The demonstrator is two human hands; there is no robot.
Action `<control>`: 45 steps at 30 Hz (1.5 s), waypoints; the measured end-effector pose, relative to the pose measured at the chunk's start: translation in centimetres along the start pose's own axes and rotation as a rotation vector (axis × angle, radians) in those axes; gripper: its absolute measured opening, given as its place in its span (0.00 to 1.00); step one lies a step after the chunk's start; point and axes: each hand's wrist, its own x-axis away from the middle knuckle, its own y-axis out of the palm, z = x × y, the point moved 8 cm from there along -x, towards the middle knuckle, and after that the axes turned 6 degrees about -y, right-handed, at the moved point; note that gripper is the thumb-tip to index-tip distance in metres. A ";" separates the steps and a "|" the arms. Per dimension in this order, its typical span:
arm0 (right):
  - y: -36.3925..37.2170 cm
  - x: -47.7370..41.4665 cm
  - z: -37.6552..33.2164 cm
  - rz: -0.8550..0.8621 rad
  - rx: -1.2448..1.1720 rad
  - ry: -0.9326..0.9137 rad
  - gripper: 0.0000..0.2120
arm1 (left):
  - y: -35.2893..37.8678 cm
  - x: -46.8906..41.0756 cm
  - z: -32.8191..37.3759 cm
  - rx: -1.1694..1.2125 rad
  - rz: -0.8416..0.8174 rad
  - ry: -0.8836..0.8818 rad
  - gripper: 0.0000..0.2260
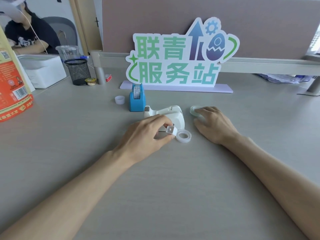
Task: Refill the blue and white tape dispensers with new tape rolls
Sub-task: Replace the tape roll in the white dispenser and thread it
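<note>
Left hand (147, 134) at centre of the surface (173, 187), fingers pinched together on a small white spindle (171, 130), which touches a clear tape roll (183, 135) lying flat just at its 4 o'clock. White dispenser (166, 115) lies directly behind that hand at 12 o'clock; blue dispenser (137, 99), upright with a roll already seated, stands at its 10 o'clock, beside a small clear cap (119, 99). Right hand (214, 123) rests palm-down at 3 o'clock of the white dispenser, fingers spread loosely apart, tips on a second tape roll (194, 110).
</note>
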 end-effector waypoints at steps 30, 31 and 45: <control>-2.9 6.7 -6.2 0.061 -1.359 0.094 0.18 | -3.1 0.4 2.2 0.316 0.281 -0.038 0.08; -3.0 6.7 -6.3 0.066 -1.342 0.084 0.17 | -3.1 0.4 2.2 0.317 0.283 -0.043 0.08; -3.7 6.9 -6.7 0.134 -1.136 0.016 0.09 | -2.8 0.3 2.1 0.295 0.251 -0.070 0.07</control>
